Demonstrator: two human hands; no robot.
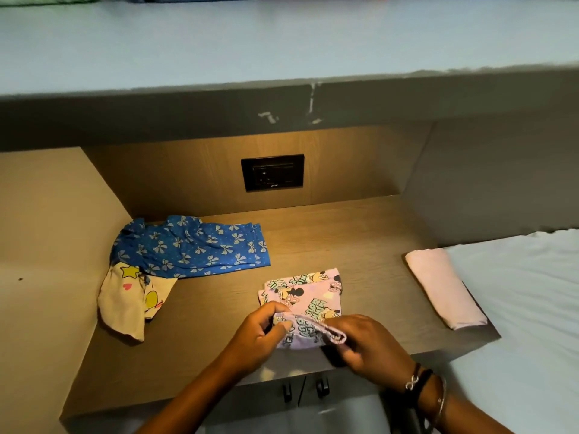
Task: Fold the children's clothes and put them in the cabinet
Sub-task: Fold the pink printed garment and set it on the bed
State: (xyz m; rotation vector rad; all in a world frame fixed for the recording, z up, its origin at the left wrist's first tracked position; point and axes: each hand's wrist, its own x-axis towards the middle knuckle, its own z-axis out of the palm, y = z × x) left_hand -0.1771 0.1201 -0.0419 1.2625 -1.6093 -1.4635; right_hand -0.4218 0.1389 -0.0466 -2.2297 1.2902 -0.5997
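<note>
Both your hands work one pink cartoon-print garment [308,297] at the six o'clock edge of the wooden counter [351,242]. Your left hand [260,335] pinches its near hem between thumb and fingers. Your right hand [368,344] grips the same hem with curled fingers, while the far part lies flat on the wood. Four garments show in all: this one, one blue bow-print piece [194,245] spread at ten o'clock, one cream star-print piece [128,303] touching it at nine, and one folded plain pink piece [445,288] at three, beside the white bedsheet [532,296]. One black socket plate [272,172] sits at twelve.
</note>
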